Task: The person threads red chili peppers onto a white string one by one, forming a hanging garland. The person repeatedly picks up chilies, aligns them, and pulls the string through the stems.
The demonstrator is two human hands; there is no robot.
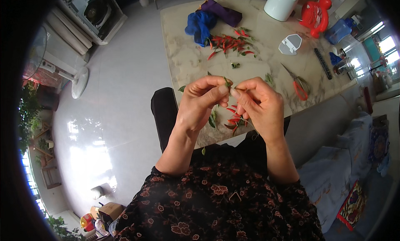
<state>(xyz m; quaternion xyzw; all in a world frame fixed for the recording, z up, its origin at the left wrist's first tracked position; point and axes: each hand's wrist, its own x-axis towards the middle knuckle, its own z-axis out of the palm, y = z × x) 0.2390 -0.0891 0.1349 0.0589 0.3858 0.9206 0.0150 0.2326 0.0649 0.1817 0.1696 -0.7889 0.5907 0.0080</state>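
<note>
My left hand pinches a small green chili stem between thumb and forefinger. Close beside it, my right hand has thumb and forefinger pressed together on a thin thread, which trails below it. A bunch of red chilies lies or hangs below the hands; which of the two I cannot tell. Farther up the marble-patterned table is a pile of red chilies with green stems. A small dark green object lies between pile and hands. Green leaves are scattered near my left hand.
Scissors with orange handles lie to the right, near a grey and white folding piece and a dark strip. Blue cloth and purple cloth sit at the far left. A white pitcher and a red plastic object stand beyond.
</note>
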